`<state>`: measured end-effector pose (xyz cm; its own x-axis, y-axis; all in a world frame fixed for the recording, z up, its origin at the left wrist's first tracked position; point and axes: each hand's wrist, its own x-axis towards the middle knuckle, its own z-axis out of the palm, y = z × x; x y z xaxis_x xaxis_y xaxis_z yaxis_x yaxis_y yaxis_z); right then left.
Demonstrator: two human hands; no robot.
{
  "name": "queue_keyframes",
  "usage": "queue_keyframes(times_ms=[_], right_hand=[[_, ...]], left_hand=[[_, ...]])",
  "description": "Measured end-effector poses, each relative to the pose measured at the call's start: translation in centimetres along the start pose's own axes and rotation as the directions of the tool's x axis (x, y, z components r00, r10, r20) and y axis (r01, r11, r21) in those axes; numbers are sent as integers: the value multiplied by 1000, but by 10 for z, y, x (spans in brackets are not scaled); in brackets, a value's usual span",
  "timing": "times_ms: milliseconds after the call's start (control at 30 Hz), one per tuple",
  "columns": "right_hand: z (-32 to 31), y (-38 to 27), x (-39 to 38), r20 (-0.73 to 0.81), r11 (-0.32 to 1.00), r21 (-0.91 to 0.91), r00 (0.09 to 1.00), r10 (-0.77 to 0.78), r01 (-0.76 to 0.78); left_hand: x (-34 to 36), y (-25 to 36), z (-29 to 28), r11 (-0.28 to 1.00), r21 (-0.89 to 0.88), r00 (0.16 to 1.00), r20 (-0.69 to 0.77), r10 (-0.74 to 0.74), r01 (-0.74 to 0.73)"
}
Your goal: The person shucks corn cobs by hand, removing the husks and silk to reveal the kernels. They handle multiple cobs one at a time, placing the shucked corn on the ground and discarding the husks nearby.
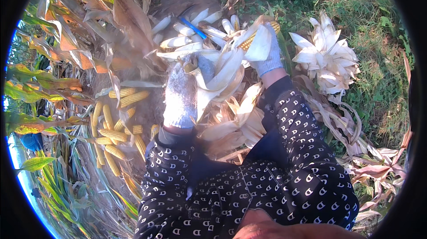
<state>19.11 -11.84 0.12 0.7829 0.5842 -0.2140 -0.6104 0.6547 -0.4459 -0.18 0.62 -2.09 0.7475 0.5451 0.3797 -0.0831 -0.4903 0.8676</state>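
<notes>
Both hands wear pale knit work gloves. My right hand (272, 59) is closed round an ear of corn (247, 42), whose yellow kernels show between loosened leaves. Pale dry husk (220, 83) hangs between the hands, and my left hand (179, 92) is closed on its left end. The left fingertips are partly hidden by husk. Just beyond the hands lies a heap of ears in whitish husks (177, 42), with a blue-handled tool (193, 28) resting on it. Left of my left hand, several bare yellow ears (113, 135) lie on the soil.
Dry corn stalks (126, 12) stand close on the left. Stripped husks (238, 121) gather between my forearms, in front of my body. A large bunch of pale husks (329, 56) sits on the grass (378, 83) at the right, with more dry leaves below it.
</notes>
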Motion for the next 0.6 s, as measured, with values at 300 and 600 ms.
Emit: queue_keyframes(times_ms=[300,600], right_hand=[[-25,-8,-14,86,665,-717,973,-214,209],[-12,25,-52,308,430,-897,842,443,102]], left_hand=[[12,6,-20,914,399,996,11,-89,77],[22,1,11,904,-287,947,145,-286,317]])
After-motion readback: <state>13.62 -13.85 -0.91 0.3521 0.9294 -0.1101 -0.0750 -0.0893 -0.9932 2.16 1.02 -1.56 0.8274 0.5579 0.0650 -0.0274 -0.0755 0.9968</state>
